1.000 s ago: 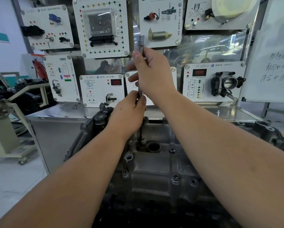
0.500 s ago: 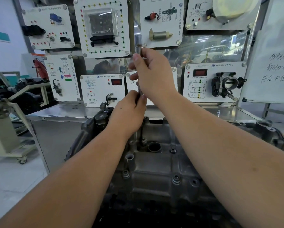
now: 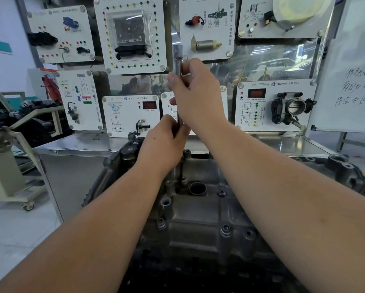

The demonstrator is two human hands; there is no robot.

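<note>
On the near engine casting [image 3: 198,218], just left of an open round bore [image 3: 197,188], the foot of a long socket bar [image 3: 178,60] appears to be seated, with the bar upright. Its lower shaft is wrapped by the left hand [image 3: 162,144]. Higher up it is gripped by the curled fingers of the right hand [image 3: 198,96]. The bar is best kept plumb and pressed down while it is turned, so that slipping is avoided. Training panels [image 3: 133,34] are mounted beyond.

Bright, cool indoor light, fairly even. Reflections streak the glossy panel [image 3: 272,64] behind the engine [image 3: 198,218]. The engine's near end sinks into dark shadow. Wide-angle distortion bows the frame edges; focus is sharp at centre.
</note>
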